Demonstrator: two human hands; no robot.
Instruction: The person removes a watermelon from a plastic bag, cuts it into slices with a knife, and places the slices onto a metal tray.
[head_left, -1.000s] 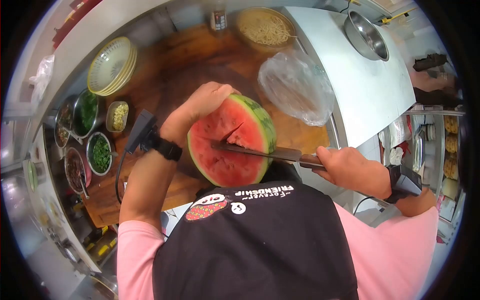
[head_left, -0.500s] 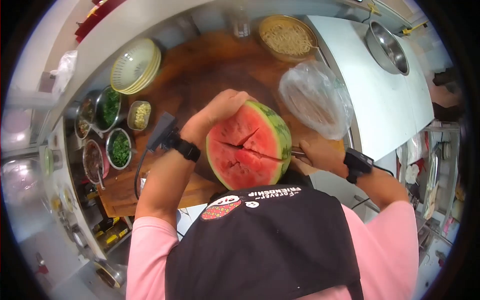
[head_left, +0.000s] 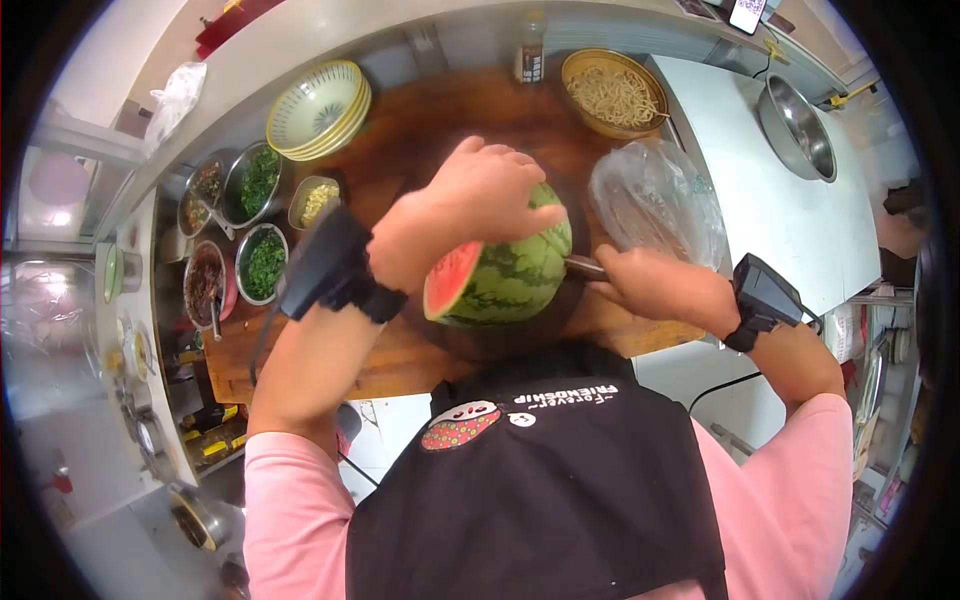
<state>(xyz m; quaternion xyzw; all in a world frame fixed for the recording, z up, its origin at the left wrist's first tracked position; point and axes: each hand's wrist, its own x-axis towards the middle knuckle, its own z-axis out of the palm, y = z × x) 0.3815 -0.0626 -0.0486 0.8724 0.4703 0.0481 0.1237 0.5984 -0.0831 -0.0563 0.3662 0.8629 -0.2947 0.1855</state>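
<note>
A cut watermelon (head_left: 515, 285) sits on the round dark board, its striped green rind toward me and a strip of red flesh showing at the left. My left hand (head_left: 490, 190) is over its far side, fingers stretched and thumb apart, overlapping the rind in this view. My right hand (head_left: 640, 285) is closed around a knife handle (head_left: 587, 267) at the melon's right side. The blade is hidden behind or inside the melon.
Stacked bowls (head_left: 318, 110), a dish of chopped garlic (head_left: 317, 202) and metal bowls of chopped greens (head_left: 262, 264) stand left. Noodles fill a yellow bowl (head_left: 615, 93) at the back, near a bottle (head_left: 531, 55). A plastic bag (head_left: 655, 200) lies right, beside a white counter (head_left: 790, 235) holding a steel bowl (head_left: 797, 128).
The watermelon has turned, so rind now faces me where the cracked red face was. My left hand has opened out over it; my right hand still grips the knife. The view has shifted.
</note>
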